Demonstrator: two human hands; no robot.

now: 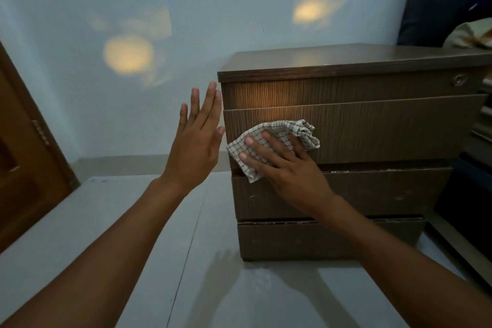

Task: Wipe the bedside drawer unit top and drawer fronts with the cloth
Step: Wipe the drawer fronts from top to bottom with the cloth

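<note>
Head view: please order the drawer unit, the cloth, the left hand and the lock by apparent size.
1. drawer unit
2. cloth and left hand look alike, so I leave them unranked
3. lock

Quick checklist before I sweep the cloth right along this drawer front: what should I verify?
1. Cloth lies against the second drawer front: ok.
2. Right hand presses the cloth with straight fingers: ok.
3. Left hand is off the wiping path: ok.
4. Second drawer front to the right of the cloth is bare: ok.
5. Third drawer fully shut: cannot tell.
6. Unit top already clean: cannot tell, light is dim.
</note>
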